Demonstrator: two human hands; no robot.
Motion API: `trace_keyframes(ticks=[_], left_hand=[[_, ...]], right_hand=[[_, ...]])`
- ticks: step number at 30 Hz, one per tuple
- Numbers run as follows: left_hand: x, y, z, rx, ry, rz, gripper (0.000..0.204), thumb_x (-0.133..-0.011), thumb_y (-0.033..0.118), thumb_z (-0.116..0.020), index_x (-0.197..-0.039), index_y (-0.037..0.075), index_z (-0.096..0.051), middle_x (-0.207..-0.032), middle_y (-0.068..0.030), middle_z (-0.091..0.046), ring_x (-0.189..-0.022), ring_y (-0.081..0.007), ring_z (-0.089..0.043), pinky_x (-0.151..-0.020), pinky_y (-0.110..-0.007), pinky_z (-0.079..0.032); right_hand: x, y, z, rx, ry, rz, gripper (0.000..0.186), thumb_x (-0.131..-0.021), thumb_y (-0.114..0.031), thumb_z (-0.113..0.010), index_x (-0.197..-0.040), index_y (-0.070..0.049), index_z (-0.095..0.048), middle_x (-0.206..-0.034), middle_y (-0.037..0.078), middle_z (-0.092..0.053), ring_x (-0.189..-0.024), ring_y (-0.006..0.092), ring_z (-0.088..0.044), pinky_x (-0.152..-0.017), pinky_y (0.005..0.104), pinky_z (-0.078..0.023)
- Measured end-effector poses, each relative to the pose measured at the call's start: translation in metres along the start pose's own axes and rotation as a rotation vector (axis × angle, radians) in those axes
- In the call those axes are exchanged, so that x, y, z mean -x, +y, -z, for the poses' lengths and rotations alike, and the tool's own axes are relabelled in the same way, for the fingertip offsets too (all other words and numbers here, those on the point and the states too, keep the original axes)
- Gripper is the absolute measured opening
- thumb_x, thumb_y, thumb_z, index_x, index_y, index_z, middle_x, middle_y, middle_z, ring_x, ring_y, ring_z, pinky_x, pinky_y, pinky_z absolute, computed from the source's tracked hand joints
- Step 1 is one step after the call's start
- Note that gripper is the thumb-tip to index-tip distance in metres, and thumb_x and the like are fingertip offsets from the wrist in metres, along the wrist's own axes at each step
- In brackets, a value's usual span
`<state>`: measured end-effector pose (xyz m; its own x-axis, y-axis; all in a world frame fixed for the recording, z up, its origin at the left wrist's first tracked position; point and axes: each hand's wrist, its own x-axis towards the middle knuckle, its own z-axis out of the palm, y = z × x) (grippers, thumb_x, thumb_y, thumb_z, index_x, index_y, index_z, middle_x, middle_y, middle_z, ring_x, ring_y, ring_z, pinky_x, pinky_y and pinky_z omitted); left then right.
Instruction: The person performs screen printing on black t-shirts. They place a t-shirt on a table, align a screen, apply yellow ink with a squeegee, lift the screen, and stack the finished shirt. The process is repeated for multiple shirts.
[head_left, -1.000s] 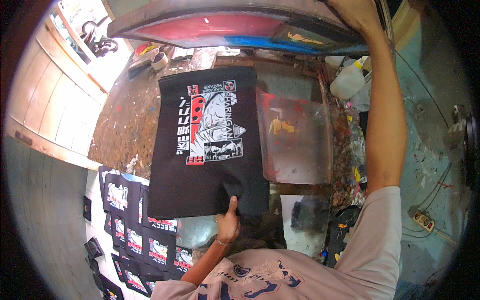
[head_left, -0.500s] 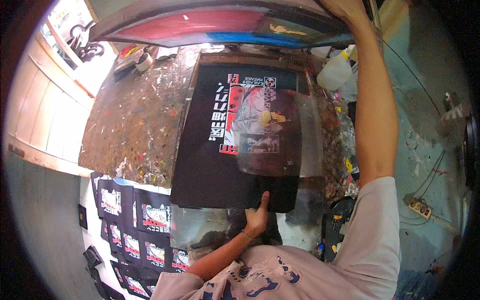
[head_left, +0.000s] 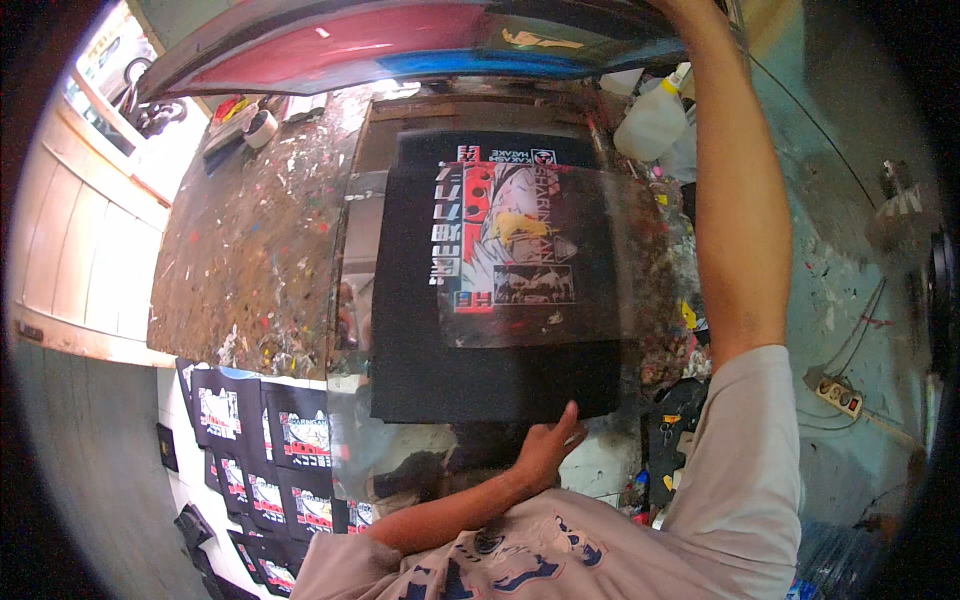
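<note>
A black fabric panel [head_left: 480,385] with a red, white and yellow printed picture lies on a flat glossy board [head_left: 405,455] in front of me. My left hand [head_left: 548,448] is at the panel's near edge, its thumb and fingers apart, and it grips nothing that I can see. At the top, a large screen printing frame [head_left: 430,55] stands tilted up, its mesh smeared pink and blue. My right arm reaches up along the right side, and my right hand [head_left: 688,12] is at the frame's right end. Its fingers are mostly hidden there.
Left of the board is a paint-spattered tabletop [head_left: 260,250] with a roll of tape [head_left: 261,128]. A white jug with a yellow cap [head_left: 650,128] stands at the far right. Several printed black panels [head_left: 305,430] lie below left. A power strip [head_left: 838,395] hangs at right.
The near end of the black panel has swung to the right, so it lies straighter. My left hand has let go of its edge and shifted right. My right hand stays at the raised frame.
</note>
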<state>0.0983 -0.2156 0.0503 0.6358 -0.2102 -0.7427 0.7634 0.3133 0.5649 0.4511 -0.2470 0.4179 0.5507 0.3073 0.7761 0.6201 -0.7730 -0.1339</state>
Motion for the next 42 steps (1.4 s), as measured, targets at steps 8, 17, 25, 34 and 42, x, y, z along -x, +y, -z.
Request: trace_keyframes(ticks=[8,17,25,34,42], left_hand=[[0.081,0.119,0.177,-0.525,0.446,-0.818,0.028,-0.102,0.015,-0.062,-0.121,-0.005,-0.064,-0.102,-0.0132,-0.07,-0.09,-0.0224,-0.07,-0.081,-0.036,-0.055],[0.009,0.142,0.223,-0.825,0.792,-0.629,0.064,-0.091,0.033,-0.079,-0.132,-0.01,-0.055,-0.107,-0.0216,-0.07,-0.093,-0.0253,-0.068,-0.082,-0.039,-0.053],[-0.002,0.151,0.218,-0.549,0.39,-0.548,0.041,-0.1,0.016,-0.067,-0.135,-0.004,-0.059,-0.123,-0.0082,-0.069,-0.098,-0.0146,-0.063,-0.086,-0.031,-0.053],[0.002,0.14,0.206,-0.217,0.233,-0.465,0.032,-0.102,0.011,-0.066,-0.131,0.0,-0.062,-0.119,-0.0036,-0.07,-0.101,-0.0125,-0.065,-0.091,-0.03,-0.052],[0.013,0.122,0.191,-0.234,0.229,-0.433,0.028,-0.102,0.014,-0.067,-0.125,-0.001,-0.064,-0.113,-0.0012,-0.071,-0.099,-0.011,-0.063,-0.09,-0.029,-0.051]], right_hand=[[-0.001,0.006,0.005,-0.002,-0.027,0.01,0.072,-0.085,-0.066,-0.062,-0.078,0.005,-0.072,-0.083,0.032,-0.069,-0.082,0.0446,-0.07,-0.075,0.05,-0.052],[-0.003,0.003,0.008,0.022,-0.044,-0.034,0.076,-0.085,-0.069,-0.06,-0.086,0.006,-0.075,-0.092,0.033,-0.071,-0.09,0.0453,-0.071,-0.082,0.0502,-0.053],[0.005,0.0,0.015,-0.052,-0.061,0.052,0.076,-0.085,-0.067,-0.06,-0.082,0.008,-0.074,-0.089,0.034,-0.07,-0.084,0.0443,-0.072,-0.079,0.0505,-0.054],[-0.001,0.007,0.009,-0.029,-0.045,0.069,0.076,-0.083,-0.067,-0.06,-0.081,0.007,-0.075,-0.086,0.032,-0.072,-0.081,0.0426,-0.072,-0.078,0.0494,-0.054],[-0.006,0.006,0.003,-0.016,-0.01,0.068,0.076,-0.083,-0.067,-0.061,-0.08,0.008,-0.074,-0.083,0.032,-0.07,-0.079,0.0416,-0.071,-0.078,0.0473,-0.054]])
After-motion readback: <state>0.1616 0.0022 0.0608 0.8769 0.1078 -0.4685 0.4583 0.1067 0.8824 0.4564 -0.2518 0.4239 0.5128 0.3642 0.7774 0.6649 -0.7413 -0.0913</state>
